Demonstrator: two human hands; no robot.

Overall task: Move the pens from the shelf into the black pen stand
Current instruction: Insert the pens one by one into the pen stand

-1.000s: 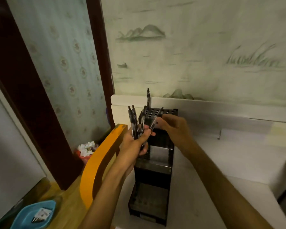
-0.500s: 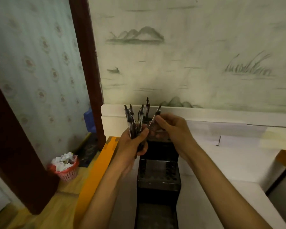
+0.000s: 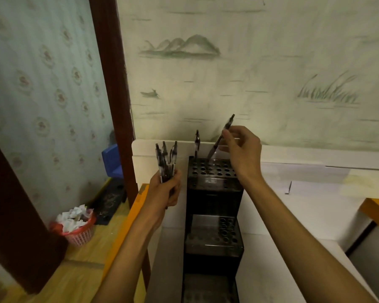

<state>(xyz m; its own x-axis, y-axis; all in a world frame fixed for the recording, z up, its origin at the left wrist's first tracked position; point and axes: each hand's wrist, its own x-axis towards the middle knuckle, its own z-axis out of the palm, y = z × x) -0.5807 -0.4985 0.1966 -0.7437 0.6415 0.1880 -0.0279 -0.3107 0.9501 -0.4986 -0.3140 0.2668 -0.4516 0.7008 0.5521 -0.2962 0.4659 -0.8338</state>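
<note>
Black tiered pen stand (image 3: 213, 189): right hand (image 3: 242, 149) pinching tilted pen (image 3: 221, 137) above top holes; left hand (image 3: 164, 193) gripping pen bundle (image 3: 165, 162) beside. Risk: tilt jamming tip against hole rim.

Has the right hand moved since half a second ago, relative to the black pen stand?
Yes. The right hand, pinching one pen, has lifted up and away from the left hand's bundle, now tipping the pen over the black pen stand.
</note>
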